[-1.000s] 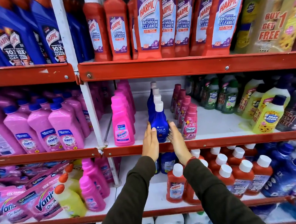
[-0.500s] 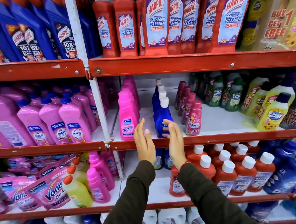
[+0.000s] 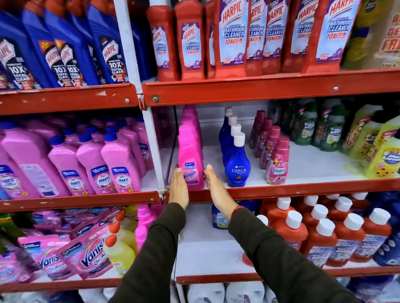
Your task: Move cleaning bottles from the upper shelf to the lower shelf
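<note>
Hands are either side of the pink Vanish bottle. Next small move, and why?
Probably close both palms on the pink Vanish bottle and lift it clear of the shelf lip. The left hand and right hand flank its base, open, with no firm grip visible yet. It stands upright at the front of its row.

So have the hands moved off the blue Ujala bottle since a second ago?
Yes. Both the left hand and right hand have shifted left along the shelf, from flanking the blue Ujala bottle to flanking the pink Vanish bottle beside the white upright.
</note>
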Demonstrator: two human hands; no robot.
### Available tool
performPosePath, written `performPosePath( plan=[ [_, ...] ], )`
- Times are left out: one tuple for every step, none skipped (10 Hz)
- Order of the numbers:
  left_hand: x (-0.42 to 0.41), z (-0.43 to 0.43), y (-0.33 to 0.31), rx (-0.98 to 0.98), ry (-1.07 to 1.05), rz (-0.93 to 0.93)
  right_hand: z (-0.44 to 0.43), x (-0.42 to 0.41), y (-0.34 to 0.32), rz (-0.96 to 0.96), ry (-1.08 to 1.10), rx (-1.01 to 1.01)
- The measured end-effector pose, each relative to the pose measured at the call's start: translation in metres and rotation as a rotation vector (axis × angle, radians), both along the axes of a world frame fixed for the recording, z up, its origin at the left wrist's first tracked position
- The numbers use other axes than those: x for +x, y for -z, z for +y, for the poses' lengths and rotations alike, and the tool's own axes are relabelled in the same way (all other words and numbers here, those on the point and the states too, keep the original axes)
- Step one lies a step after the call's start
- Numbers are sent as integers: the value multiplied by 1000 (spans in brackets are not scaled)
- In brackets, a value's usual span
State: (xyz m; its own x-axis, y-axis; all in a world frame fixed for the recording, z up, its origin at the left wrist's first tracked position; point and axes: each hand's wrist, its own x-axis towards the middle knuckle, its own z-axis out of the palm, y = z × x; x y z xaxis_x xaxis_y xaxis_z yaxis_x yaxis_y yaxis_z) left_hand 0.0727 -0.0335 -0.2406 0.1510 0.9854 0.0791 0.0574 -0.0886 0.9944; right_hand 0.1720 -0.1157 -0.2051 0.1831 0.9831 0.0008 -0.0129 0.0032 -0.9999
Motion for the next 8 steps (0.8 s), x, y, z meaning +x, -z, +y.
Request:
performPosePath(
  plan=[
    [-1,-7,-3,2,-2,49,1,3,6,-37,-7,-25],
    [-2,-2,-3,26,5,67,0,5,7,-75,-30,-39],
    [-3,1,0,41,10,87,2,7,8,-91,-39,-36],
    [-3,12,11,40,25,73,3,8,10,-67,-25,-55],
    [-2,10,9,32,27,69,2,8,8,-86,-14,-64],
    [1,9,10,18,19,78,0,9,7,-111,-11,-65],
    [0,5,7,-9,11,71,-1,9,5,-121,-18,-76],
    [5,-15,-6,63,-61,72,-4,11,9,-73,57,17]
  ],
)
